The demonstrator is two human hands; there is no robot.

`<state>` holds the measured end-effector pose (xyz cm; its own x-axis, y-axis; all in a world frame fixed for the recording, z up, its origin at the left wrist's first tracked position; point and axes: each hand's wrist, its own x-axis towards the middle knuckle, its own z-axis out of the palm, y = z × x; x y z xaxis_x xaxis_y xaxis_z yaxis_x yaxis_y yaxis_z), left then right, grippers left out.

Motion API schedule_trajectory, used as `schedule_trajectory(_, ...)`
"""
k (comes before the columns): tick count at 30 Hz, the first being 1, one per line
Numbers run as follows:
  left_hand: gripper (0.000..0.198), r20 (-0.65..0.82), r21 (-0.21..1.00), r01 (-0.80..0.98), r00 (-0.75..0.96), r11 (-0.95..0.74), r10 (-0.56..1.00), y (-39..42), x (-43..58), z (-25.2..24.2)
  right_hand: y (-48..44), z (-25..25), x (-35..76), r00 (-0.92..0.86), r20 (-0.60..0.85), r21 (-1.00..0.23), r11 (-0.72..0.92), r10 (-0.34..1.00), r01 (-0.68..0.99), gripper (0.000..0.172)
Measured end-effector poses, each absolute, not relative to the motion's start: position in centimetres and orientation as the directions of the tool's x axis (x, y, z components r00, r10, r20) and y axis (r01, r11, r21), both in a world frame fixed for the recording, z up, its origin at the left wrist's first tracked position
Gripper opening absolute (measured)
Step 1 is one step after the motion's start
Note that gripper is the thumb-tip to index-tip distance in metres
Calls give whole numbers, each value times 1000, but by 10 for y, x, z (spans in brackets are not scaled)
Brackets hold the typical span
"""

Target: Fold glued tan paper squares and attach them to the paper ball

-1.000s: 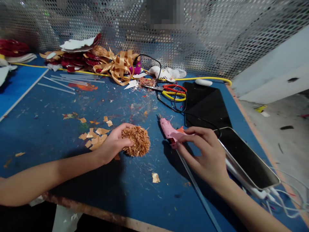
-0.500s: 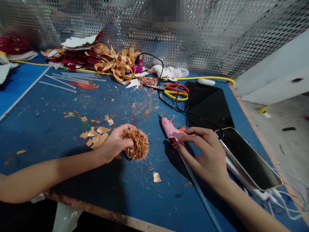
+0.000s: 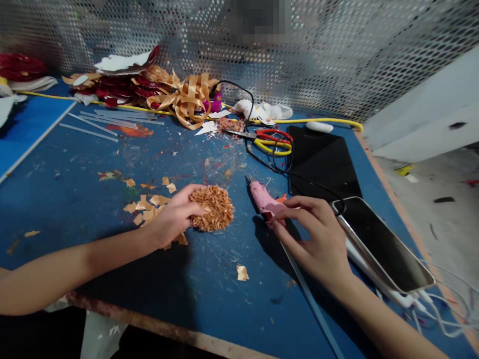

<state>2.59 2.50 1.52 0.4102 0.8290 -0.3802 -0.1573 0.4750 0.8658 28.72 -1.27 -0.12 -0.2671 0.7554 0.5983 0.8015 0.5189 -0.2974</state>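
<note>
My left hand (image 3: 172, 217) grips a round orange pompom of shredded ribbon (image 3: 214, 208) just above the blue table (image 3: 75, 199). My right hand (image 3: 316, 239) rests on the handle of a pink glue gun (image 3: 264, 198) that lies on the table, nozzle pointing away from me. A clear glue stick (image 3: 310, 299) sticks out of the gun's back, running toward me under my right wrist. Small orange ribbon scraps (image 3: 147, 209) lie beside my left hand.
Red-and-yellow scissors (image 3: 271, 139), a black cable and a black tablet (image 3: 322, 159) lie behind the gun. A phone (image 3: 381, 242) with white cables sits at right. Ribbon loops (image 3: 187, 99), red pieces and glue sticks (image 3: 101, 122) line the perforated metal back wall (image 3: 337, 60).
My left hand has turned the pompom and lifted it slightly farther from me. My right hand has stayed on the glue gun.
</note>
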Motion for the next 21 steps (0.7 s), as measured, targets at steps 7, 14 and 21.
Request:
schedule_trajectory(7, 35, -338, 926, -44, 336, 374, 879, 27, 26, 11, -12, -3, 287, -266, 599, -294, 516, 755, 804, 6)
schedule_trajectory(14, 29, -318, 936, -31, 351, 350, 881, 27, 25, 12, -14, -2, 286, -270, 594, -296, 518, 758, 803, 5)
schedule_trajectory(21, 33, -341, 930, -26, 310, 366, 888, 27, 24, 15, -13, 2, 287, -255, 600, -284, 501, 758, 818, 6)
